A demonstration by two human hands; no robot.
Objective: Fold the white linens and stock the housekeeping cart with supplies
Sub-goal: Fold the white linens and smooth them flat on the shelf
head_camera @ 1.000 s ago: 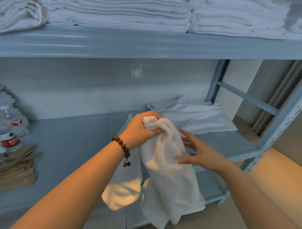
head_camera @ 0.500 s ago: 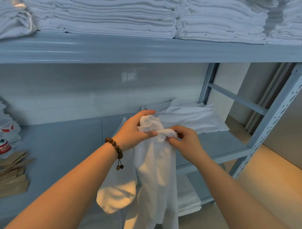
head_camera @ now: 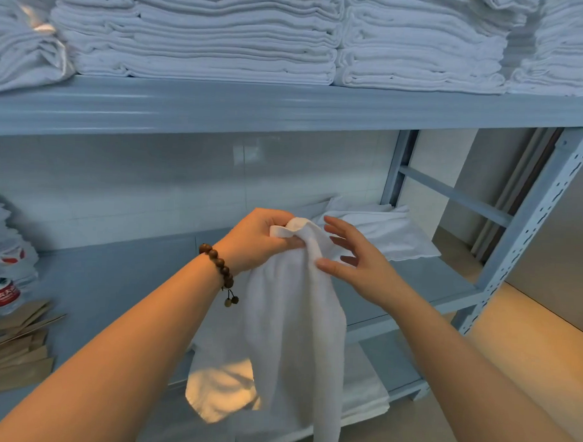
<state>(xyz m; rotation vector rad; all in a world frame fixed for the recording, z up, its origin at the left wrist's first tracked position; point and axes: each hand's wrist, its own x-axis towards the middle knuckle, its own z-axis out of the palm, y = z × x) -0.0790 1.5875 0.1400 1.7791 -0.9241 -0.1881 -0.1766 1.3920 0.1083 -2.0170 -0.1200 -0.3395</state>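
The left hand (head_camera: 261, 244) grips the bunched top of the white towel (head_camera: 289, 326) in curled fingers. The right hand (head_camera: 358, 267), just beside it, has fingers spread straight, thumb touching the towel's edge. The towel hangs below both hands.

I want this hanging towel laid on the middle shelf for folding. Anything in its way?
Nothing visible stands between the towel in the left hand and the bare shelf behind it. A loose linen lies at the shelf's right end, water bottles and paper packets at its left.
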